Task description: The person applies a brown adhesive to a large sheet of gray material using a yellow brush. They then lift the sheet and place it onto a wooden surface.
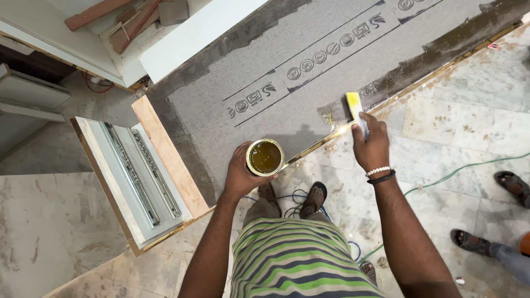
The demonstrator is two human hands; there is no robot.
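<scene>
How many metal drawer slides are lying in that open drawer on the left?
2: both lie side by side, lengthwise in the drawer; one drawer slide nearer its left wall, the other nearer the grey board.

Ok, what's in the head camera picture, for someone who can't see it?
Seen from above, a person's right hand presses a yellow flat spreader on a grey board's edge, smearing dark glue. Their left hand holds a small round open tin of brownish glue.
</scene>
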